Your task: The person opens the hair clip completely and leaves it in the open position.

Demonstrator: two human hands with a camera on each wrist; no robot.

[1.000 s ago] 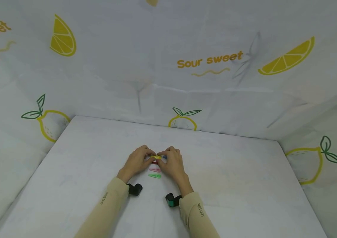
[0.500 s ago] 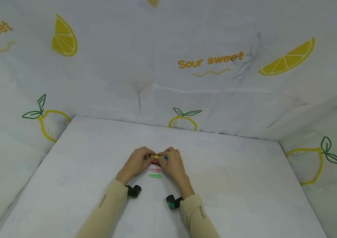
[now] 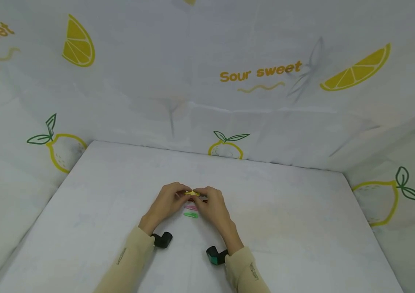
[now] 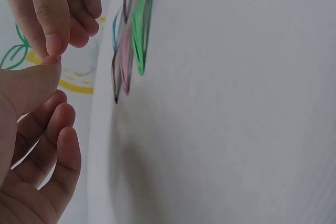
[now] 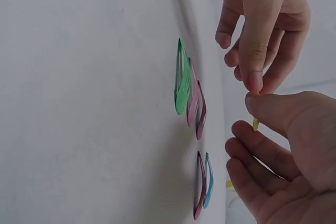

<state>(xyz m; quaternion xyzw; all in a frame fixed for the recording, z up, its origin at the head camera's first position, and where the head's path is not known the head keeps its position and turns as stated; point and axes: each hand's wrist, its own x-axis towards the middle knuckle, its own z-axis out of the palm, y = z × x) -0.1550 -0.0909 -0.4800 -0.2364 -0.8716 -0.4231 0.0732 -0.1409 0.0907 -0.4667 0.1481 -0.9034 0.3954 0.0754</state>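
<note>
A yellow snap hair clip (image 3: 192, 193) is pinched between the fingertips of both hands, raised above the table. My left hand (image 3: 169, 202) holds one end with thumb and index finger; my right hand (image 3: 212, 204) pinches the other end likewise. The fingers hide most of the clip, though its yellow tip shows below the right thumb in the right wrist view. Nearer me lie a green hair clip (image 5: 182, 100), a pink hair clip (image 5: 193, 100) and a dark red hair clip (image 5: 204, 114). Another dark red hair clip (image 5: 203, 184) and a blue hair clip (image 5: 210, 179) lie beside that row.
The white table (image 3: 295, 228) extends around the hands. Behind it stands a pale backdrop (image 3: 130, 110) printed with lemons and lettering. Black wrist devices (image 3: 163, 239) jut out from both forearms, over the table.
Both hands have lifted slightly and drawn a little toward me with the yellow hair clip between them. The right fingers now cover the blue hair clip in the head view.
</note>
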